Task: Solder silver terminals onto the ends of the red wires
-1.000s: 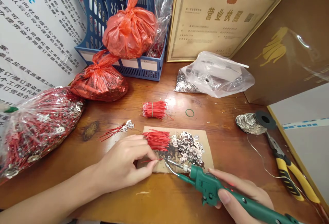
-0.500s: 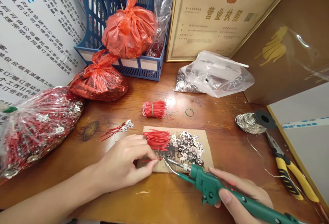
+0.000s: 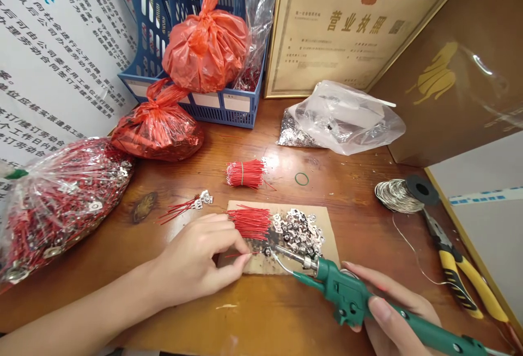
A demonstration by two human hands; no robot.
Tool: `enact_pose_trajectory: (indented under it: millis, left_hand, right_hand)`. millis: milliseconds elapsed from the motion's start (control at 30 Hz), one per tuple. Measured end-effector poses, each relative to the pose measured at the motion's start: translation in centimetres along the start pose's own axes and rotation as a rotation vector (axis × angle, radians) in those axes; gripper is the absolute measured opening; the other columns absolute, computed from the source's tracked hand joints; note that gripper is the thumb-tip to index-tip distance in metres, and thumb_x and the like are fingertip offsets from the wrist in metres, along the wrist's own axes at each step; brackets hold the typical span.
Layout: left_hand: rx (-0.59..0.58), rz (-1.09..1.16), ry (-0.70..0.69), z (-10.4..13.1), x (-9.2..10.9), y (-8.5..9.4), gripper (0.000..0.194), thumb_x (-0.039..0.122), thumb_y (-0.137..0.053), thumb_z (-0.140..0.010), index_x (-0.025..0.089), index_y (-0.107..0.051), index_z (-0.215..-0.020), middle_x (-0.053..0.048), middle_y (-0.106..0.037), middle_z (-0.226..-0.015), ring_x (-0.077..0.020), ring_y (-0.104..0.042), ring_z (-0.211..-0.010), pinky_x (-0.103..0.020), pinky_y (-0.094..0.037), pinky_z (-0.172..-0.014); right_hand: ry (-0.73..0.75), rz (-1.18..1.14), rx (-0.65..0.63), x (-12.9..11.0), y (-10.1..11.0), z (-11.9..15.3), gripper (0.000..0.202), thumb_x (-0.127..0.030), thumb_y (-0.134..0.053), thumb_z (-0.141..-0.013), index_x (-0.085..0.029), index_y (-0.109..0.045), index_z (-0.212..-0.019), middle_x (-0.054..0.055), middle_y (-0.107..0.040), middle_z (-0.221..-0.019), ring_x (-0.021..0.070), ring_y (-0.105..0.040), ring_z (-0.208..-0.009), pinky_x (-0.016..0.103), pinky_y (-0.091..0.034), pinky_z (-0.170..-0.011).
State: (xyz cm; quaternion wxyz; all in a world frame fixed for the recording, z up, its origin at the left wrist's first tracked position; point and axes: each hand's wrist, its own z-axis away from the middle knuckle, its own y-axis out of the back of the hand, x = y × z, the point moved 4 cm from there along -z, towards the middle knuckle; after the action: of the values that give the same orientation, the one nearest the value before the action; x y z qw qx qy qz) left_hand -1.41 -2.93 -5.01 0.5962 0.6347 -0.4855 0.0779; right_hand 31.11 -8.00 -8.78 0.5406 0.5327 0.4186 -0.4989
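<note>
My left hand (image 3: 208, 252) pinches a thin red wire (image 3: 255, 253) between thumb and forefinger at the cardboard's lower edge. At the wire's end lies a small metal tab (image 3: 267, 251) on the cardboard (image 3: 332, 236). My right hand (image 3: 392, 301) is wrapped round a green soldering tool (image 3: 347, 293), its metal tip a little right of the tab. Loose red wires (image 3: 250, 222) lie in a row behind my left fingers, with a pile of metal tabs (image 3: 302, 232) beside them. Some wires with tabs attached (image 3: 186, 207) rest left of the cardboard.
A banded red wire bundle (image 3: 245, 173) and a green rubber band (image 3: 302, 179) lie behind the cardboard. Solder spool (image 3: 404, 194) and yellow-black pliers (image 3: 453, 269) are at right. Filled bags (image 3: 157, 127) and a blue rack (image 3: 239, 108) stand at back left, a clear bag (image 3: 347, 119) behind.
My right hand has drawn the green soldering tool back to the right, its tip away from the tab. My left hand has stayed in place with the wire.
</note>
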Motion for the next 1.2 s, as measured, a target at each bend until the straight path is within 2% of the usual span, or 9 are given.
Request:
enact_pose_trajectory:
  millis: [100, 167, 467, 633, 767, 867, 1000, 1200]
  left_hand:
    - [0.0, -0.012, 0.005, 0.0, 0.1, 0.0, 0.014, 0.011, -0.067, -0.093, 0.021, -0.07, -0.083, 0.003, -0.07, -0.074, -0.013, -0.056, -0.067, -0.028, -0.039, -0.067]
    - [0.003, -0.015, 0.003, 0.0, 0.3, 0.1, 0.014, 0.012, -0.067, -0.093, 0.021, -0.07, -0.083, 0.003, -0.07, -0.073, -0.0132, -0.056, -0.067, -0.028, -0.039, -0.066]
    - [-0.019, -0.027, 0.05, -0.1, 0.4, -0.1, 0.015, 0.013, -0.063, -0.093, 0.021, -0.069, -0.082, 0.002, -0.069, -0.073, -0.0135, -0.059, -0.068, -0.026, -0.041, -0.067]
    - [-0.018, -0.021, 0.078, 0.1, 0.3, -0.1, 0.014, 0.015, -0.064, -0.093, 0.021, -0.07, -0.082, 0.001, -0.068, -0.074, -0.0143, -0.059, -0.069, -0.026, -0.041, -0.067]
    - [-0.009, 0.002, 0.079, -0.1, 0.2, -0.1, 0.015, 0.014, -0.066, -0.092, 0.021, -0.072, -0.08, 0.002, -0.069, -0.073, -0.0142, -0.059, -0.069, -0.026, -0.041, -0.067]
    - [-0.002, 0.026, 0.088, -0.2, 0.1, -0.1, 0.016, 0.014, -0.069, -0.092, 0.021, -0.073, -0.079, 0.002, -0.07, -0.072, -0.014, -0.059, -0.068, -0.026, -0.041, -0.066]
    - [0.0, 0.085, 0.077, -0.2, 0.1, 0.1, 0.017, 0.013, -0.072, -0.093, 0.022, -0.078, -0.079, 0.002, -0.072, -0.071, -0.0125, -0.059, -0.065, -0.026, -0.04, -0.063]
    - [0.02, 0.105, 0.073, -0.1, -0.1, 0.2, 0.016, 0.017, -0.076, -0.094, 0.023, -0.083, -0.081, 0.001, -0.066, -0.063, -0.0123, -0.054, -0.059, -0.025, -0.037, -0.059]
  right_hand:
    - [-0.048, -0.168, -0.036, -0.2, -0.4, -0.1, 0.025, -0.041, -0.081, -0.092, -0.031, -0.09, -0.113, 0.014, -0.086, -0.095, 0.0221, -0.073, -0.054, 0.026, -0.058, -0.045]
    - [-0.07, -0.2, -0.03, -0.3, -0.6, -0.1, 0.025, -0.041, -0.082, -0.09, -0.03, -0.091, -0.111, 0.014, -0.085, -0.092, 0.0219, -0.072, -0.054, 0.027, -0.058, -0.046]
    - [-0.081, -0.182, -0.016, 0.0, -0.8, -0.4, 0.026, -0.043, -0.083, -0.09, -0.031, -0.09, -0.112, 0.013, -0.084, -0.089, 0.0205, -0.071, -0.056, 0.026, -0.059, -0.05]
    - [-0.029, -0.166, -0.038, -0.1, -0.7, -0.3, 0.027, -0.043, -0.081, -0.092, -0.027, -0.09, -0.111, 0.012, -0.081, -0.081, 0.0197, -0.069, -0.053, 0.026, -0.057, -0.048]
    - [-0.032, -0.146, -0.035, 0.1, -0.7, -0.5, 0.028, -0.044, -0.079, -0.094, -0.026, -0.09, -0.114, 0.013, -0.08, -0.083, 0.0191, -0.068, -0.055, 0.027, -0.056, -0.05]
    - [-0.012, -0.181, -0.032, -0.2, -0.9, -0.8, 0.029, -0.044, -0.079, -0.094, -0.026, -0.09, -0.113, 0.014, -0.081, -0.084, 0.0194, -0.068, -0.055, 0.027, -0.055, -0.048]
    - [0.022, -0.208, -0.019, -1.1, -1.4, -1.1, 0.026, -0.045, -0.08, -0.093, -0.027, -0.091, -0.11, 0.012, -0.078, -0.074, 0.0176, -0.066, -0.051, 0.024, -0.053, -0.047]
    - [-0.005, -0.221, -0.013, -1.1, -1.3, -1.1, 0.028, -0.046, -0.081, -0.091, -0.026, -0.091, -0.108, 0.012, -0.078, -0.075, 0.0172, -0.065, -0.051, 0.025, -0.053, -0.048]
